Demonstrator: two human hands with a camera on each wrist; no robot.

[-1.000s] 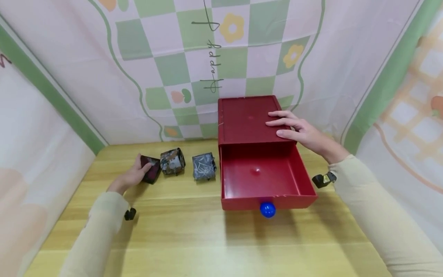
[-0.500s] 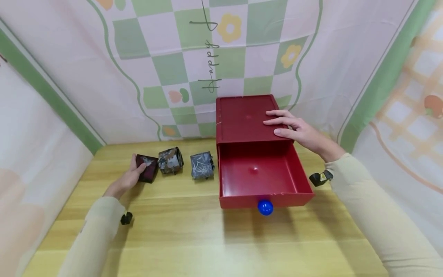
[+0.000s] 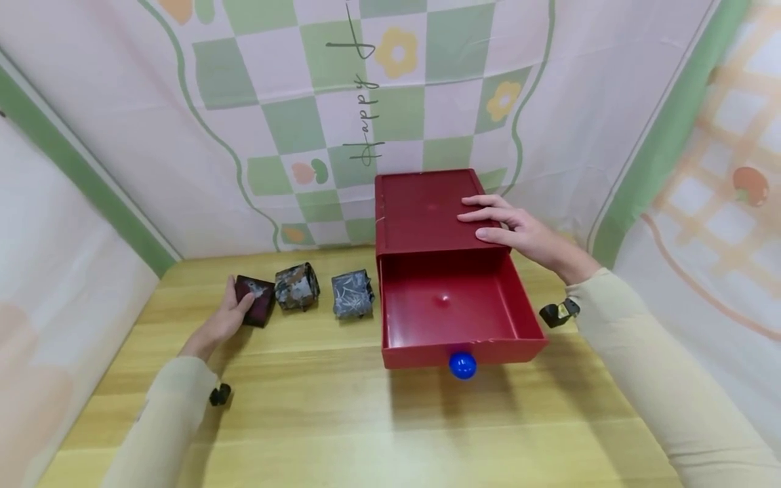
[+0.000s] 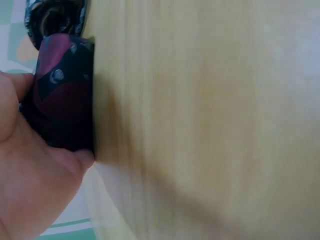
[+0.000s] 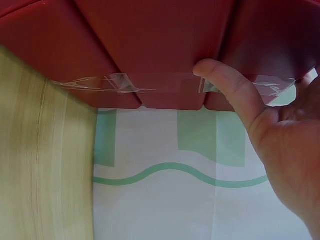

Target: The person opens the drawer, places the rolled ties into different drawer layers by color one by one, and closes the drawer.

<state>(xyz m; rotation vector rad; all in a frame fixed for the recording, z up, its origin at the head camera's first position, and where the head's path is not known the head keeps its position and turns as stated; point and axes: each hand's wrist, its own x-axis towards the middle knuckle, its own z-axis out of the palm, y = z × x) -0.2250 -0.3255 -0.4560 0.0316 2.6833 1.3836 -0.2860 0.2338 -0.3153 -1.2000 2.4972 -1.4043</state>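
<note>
My left hand (image 3: pixel 222 320) grips a maroon and black patterned cloth roll (image 3: pixel 259 303) on the table, thumb on its near side and fingers behind. Right beside it stands a camouflage-patterned roll (image 3: pixel 297 287), and farther right a grey roll (image 3: pixel 352 294) with white lines. At the red drawer cabinet (image 3: pixel 421 210), my right hand (image 3: pixel 527 234) rests with straight fingers on the top, while its thumb (image 5: pixel 230 85) lies against the side wall in the right wrist view. The top drawer (image 3: pixel 448 318) is pulled out toward me with nothing in it. A blue ball knob (image 3: pixel 462 365) marks its front.
The cabinet's side shows three stacked sections joined with clear tape (image 5: pixel 125 82). Everything stands on a light wooden table (image 3: pixel 293 413). Behind it hangs a green and white checked curtain (image 3: pixel 293 122), and more printed cloth closes off both sides.
The head view has shifted a little, so everything appears slightly farther left. Both hands keep their places on the maroon roll and the cabinet top.
</note>
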